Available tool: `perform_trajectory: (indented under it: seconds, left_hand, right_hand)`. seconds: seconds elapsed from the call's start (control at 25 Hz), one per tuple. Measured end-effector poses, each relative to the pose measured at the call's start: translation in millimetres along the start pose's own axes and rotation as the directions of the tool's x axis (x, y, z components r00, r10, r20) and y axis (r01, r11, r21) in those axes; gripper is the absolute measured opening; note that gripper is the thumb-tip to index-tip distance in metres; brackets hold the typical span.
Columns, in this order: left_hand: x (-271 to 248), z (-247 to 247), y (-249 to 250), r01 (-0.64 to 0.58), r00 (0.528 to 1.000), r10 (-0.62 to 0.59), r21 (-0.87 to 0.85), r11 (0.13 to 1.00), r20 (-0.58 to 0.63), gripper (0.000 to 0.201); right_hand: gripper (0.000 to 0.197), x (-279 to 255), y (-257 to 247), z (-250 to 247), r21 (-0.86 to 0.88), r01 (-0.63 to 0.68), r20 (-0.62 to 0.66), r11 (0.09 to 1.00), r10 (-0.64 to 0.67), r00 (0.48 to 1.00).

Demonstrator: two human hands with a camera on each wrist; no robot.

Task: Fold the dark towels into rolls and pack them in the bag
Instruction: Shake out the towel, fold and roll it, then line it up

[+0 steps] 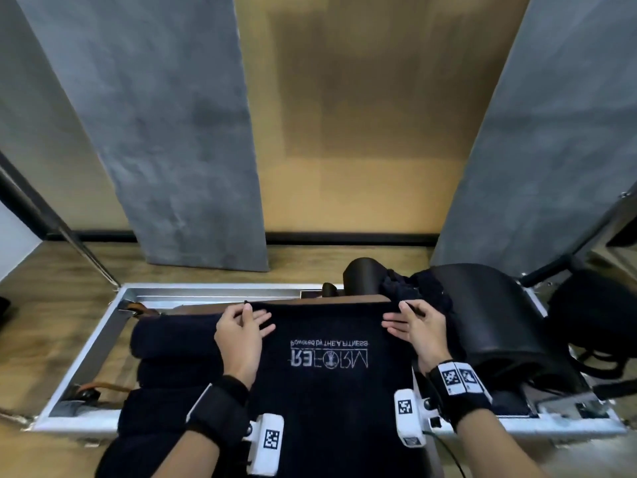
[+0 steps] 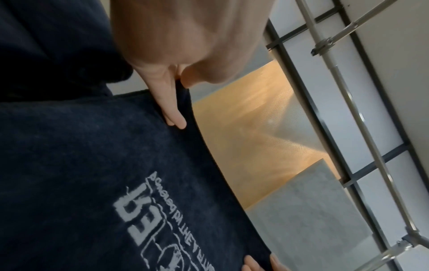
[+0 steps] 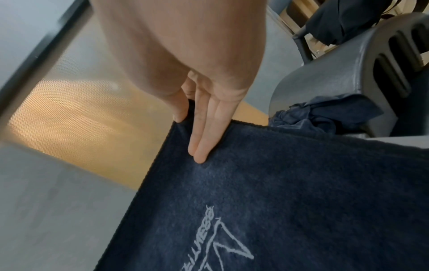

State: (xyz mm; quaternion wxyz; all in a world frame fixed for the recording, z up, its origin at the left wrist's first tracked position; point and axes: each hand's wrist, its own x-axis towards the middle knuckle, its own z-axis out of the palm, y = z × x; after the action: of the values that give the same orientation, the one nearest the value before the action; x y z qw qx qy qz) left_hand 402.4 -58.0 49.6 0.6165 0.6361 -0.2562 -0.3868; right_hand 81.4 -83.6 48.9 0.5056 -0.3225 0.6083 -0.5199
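Dark towel [image 1: 331,384] spread flat in the middle, logo up, left hand [image 1: 239,334] pinched its far left corner, right hand [image 1: 415,327] pinched the far right corner, rolled towels [image 1: 172,360] stacked just left, bag [image 1: 586,308] at far right.

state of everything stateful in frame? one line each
logo towel: spread flat, logo side up, far edge pinched at both corners
left hand: pinches the far left corner, thumb under, fingers on top
right hand: pinches the far right corner the same way
rolled towels: already rolled, lying side by side left of the logo towel
loose towels: crumpled heap, not yet folded
bag: at far right, open or closed unclear
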Motion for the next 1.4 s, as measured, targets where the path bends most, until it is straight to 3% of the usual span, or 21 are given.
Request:
perform_trajectory:
  seconds: [0.28, 0.36, 0.44, 0.48, 0.72, 0.84, 1.04, 1.2, 1.4]
  left_hand:
    - [54, 53, -46, 0.177, 0.971, -0.135, 0.21, 0.962, -0.197, 0.014]
    - [51, 57, -53, 0.217, 0.973, -0.185, 0.264, 0.94, -0.141, 0.036]
    - [42, 56, -55, 0.189, 0.982, -0.186, 0.329, 0.925, -0.041, 0.058]
    - [36, 55, -54, 0.159, 0.986, -0.169, 0.354, 0.922, 0.0, 0.06]
    - [-6, 22, -61, -0.063, 0.985, -0.017, 0.448, 0.892, 0.173, 0.019]
    - [-40, -10, -68, -0.129, 0.962, -0.018, 0.511, 0.85, 0.273, 0.022]
    - [-106, -68, -78, -0.245, 0.945, 0.004, 0.704, 0.666, 0.326, 0.023]
    - [-157, -118, -94, -0.248, 0.947, -0.027, 0.785, 0.567, 0.319, 0.024]
    - [-195, -152, -107, -0.329, 0.936, 0.067, 0.793, 0.513, 0.345, 0.011]
  right_hand:
    - [0.014, 81, 26, 41, -0.149, -0.172, -0.016, 0.974, 0.172, 0.985]
    - [0.014, 86, 33, 44, -0.153, -0.192, -0.021, 0.969, 0.191, 0.981]
    - [0.034, 86, 35, 44, -0.115, -0.206, -0.01, 0.972, 0.206, 0.978]
    - [0.042, 83, 34, 43, -0.104, -0.202, 0.001, 0.974, 0.204, 0.979]
    - [0.036, 24, 37, 20, -0.194, -0.112, 0.061, 0.975, 0.125, 0.99]
    - [0.028, -25, 49, 6, -0.277, -0.1, 0.111, 0.956, 0.135, 0.985]
    - [0.02, -96, 82, -25, -0.423, -0.086, 0.137, 0.902, 0.157, 0.978]
    - [0.014, -149, 108, -61, -0.638, -0.041, 0.073, 0.769, 0.113, 0.991]
    - [0.023, -187, 124, -87, -0.834, -0.052, -0.009, 0.549, 0.081, 0.997]
